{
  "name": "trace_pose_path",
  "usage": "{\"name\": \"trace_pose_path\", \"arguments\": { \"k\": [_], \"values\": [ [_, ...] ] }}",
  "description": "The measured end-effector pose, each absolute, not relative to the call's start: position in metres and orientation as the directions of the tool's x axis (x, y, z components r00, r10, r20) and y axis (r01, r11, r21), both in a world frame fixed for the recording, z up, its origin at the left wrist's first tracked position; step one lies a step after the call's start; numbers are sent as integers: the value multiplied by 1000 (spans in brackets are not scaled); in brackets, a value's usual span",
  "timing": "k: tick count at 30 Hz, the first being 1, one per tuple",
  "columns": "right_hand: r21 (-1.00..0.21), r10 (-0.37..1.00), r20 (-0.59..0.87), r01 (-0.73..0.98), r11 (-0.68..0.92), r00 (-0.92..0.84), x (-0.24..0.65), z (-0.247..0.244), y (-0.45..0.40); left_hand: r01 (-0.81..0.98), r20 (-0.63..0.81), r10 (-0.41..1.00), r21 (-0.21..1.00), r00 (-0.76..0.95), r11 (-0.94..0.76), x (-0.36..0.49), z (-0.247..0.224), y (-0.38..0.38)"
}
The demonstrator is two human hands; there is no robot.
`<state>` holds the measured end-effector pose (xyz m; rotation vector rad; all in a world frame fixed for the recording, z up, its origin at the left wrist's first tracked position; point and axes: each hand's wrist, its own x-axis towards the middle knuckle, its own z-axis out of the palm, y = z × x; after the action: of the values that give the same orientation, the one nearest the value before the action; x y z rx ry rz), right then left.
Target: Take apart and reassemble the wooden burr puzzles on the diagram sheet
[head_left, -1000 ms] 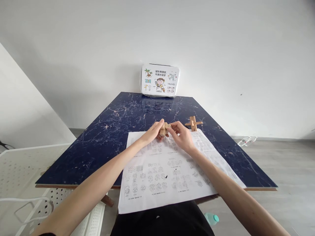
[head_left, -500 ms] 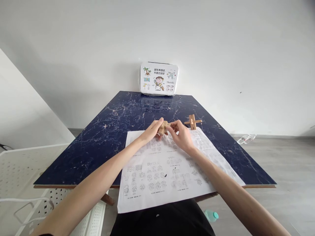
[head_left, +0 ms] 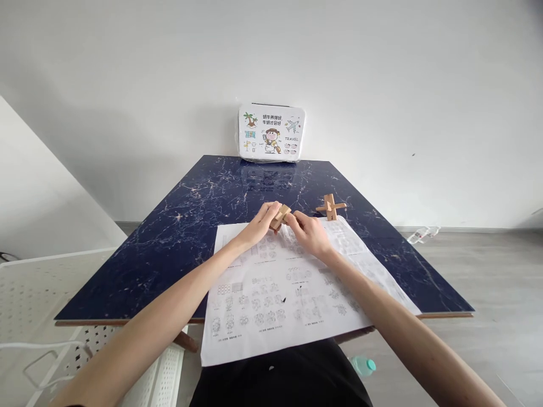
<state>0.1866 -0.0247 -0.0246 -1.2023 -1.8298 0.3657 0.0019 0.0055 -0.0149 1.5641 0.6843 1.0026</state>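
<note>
Between my two hands, over the far edge of a printed instruction sheet (head_left: 254, 333), is a small wooden block puzzle (head_left: 280, 217) of light interlocking pieces. My left hand (head_left: 259, 224) closes around its left side, thumb on top. On the right side, my right hand (head_left: 311, 230) pinches it with thumb and bent fingers; its fingertips are partly hidden. A second wooden puzzle (head_left: 330, 207), cross-shaped with a bar sticking out each side, stands just past the sheet, right of my right hand.
The dark blue marbled table (head_left: 169, 260) carries the sheet, which overhangs the near edge. A white cartoon-printed case (head_left: 271, 133) leans on the wall at the back. A white perforated rack (head_left: 34, 294) stands at left; a bottle with a teal cap (head_left: 363, 366) is on the floor.
The block puzzle has turned a little in my hands, and my right fingers have shifted their hold on it. The whole view has moved slightly; the cross-shaped puzzle stays put.
</note>
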Motion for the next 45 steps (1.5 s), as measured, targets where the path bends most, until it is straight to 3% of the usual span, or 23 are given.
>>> {"name": "trace_pose_path", "arguments": {
  "k": [6,13,16,18,25,31,38,45],
  "values": [
    [-583,829,534,637,505,-169,187,-29,-23,-47,210,864,976,458,-213,0,-17,9],
    [-265,716,645,801,537,-267,191,-37,-19,99,152,870,970,469,-222,-1,-11,9],
    [-215,683,670,804,555,-292,190,-35,-20,99,140,879,974,455,-206,0,-8,9],
    [-255,683,675,781,571,-279,188,-32,-23,91,140,882,975,449,-201,1,-8,9],
    [-602,766,626,536,592,-143,186,-26,-28,5,242,895,965,375,-263,2,-10,7],
    [-467,708,650,591,657,-274,187,-29,-27,44,220,885,965,411,-260,0,-4,5],
    [-365,681,671,670,647,-292,188,-24,-25,61,196,874,967,446,-248,0,0,6],
    [-525,731,653,577,626,-199,189,-26,-25,19,273,877,952,395,-305,1,-7,7]
  ]
}}
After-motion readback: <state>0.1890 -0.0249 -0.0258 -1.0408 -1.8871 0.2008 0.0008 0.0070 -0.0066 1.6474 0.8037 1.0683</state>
